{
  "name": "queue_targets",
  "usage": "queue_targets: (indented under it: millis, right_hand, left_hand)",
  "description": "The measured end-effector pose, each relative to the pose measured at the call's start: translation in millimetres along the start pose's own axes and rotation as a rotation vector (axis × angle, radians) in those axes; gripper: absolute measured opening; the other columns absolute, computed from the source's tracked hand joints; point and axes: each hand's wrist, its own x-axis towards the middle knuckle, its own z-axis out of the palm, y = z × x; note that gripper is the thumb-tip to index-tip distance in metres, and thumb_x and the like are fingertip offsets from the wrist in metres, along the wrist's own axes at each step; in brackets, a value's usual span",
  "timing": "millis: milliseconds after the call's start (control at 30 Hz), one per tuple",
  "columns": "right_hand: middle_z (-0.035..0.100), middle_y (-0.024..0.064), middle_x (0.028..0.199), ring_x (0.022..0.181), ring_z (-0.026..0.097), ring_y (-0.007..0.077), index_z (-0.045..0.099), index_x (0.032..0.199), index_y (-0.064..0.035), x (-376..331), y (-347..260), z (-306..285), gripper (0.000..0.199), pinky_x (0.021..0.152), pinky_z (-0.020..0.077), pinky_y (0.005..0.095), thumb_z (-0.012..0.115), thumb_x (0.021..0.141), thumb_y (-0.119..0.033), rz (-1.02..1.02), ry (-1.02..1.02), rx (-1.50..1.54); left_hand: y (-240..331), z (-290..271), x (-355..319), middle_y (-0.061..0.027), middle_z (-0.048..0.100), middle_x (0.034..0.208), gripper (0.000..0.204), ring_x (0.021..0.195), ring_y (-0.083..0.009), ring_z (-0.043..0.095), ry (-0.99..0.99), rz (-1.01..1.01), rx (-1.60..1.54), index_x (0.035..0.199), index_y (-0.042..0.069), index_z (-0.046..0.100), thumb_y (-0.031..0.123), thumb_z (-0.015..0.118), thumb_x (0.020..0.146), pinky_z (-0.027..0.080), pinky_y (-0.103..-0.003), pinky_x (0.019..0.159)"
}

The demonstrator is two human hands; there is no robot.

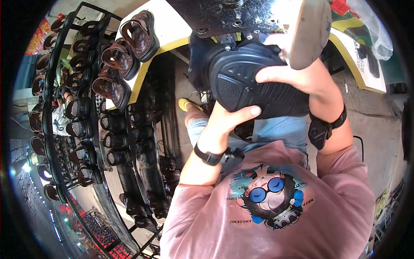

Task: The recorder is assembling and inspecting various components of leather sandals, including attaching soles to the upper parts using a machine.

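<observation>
A black ridged shoe sole (pixel 258 84) is tilted with its tread toward me, under the dark machine plate. My left hand (pixel 228 121) grips its near left edge, thumb laid along the rim. My right hand (pixel 293 77) closes on it from the right, thumb pressed on the tread; most of the fingers of both hands are hidden. Above my right wrist a tan, sole-shaped piece (pixel 309 34) stands upright and covers part of that hand. I cannot tell what bears it.
Brown sandals (pixel 139 36) line the yellow-edged white table (pixel 166 21) at left. Beyond it stands a black rack (pixel 51 86) with several rows of sandals. The dark metal machine plate (pixel 235 17) overhangs my hands. Another white tabletop (pixel 364 64) lies at right, beneath a clear plastic bag (pixel 379 41).
</observation>
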Motion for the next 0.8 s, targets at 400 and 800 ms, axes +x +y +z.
queue_targets:
  millis: [400,800]
  right_hand:
    - [0.05,0.0021,0.069,0.065,0.051,0.0206,0.052,0.066,-0.0127,-66,62,68,0.025,0.057,0.04,0.0329,0.073,0.068,-0.026,-0.866,0.068,-0.534]
    - [0.052,0.0087,0.125,0.111,0.05,0.0209,0.05,0.123,0.0006,-68,80,30,0.048,0.098,0.0382,0.0361,0.061,0.083,-0.023,0.085,0.147,0.522]
  left_hand:
    - [-25,8,2,-0.0148,0.057,0.119,0.047,0.109,-0.0315,0.055,0.235,0.22,-0.517,0.122,0.001,0.051,0.008,0.062,0.076,0.038,-0.049,0.1]
    - [-32,-28,6,-0.0109,0.055,0.122,0.047,0.113,-0.0286,0.052,0.25,0.301,-0.851,0.122,0.006,0.052,0.007,0.058,0.075,0.039,-0.047,0.101]
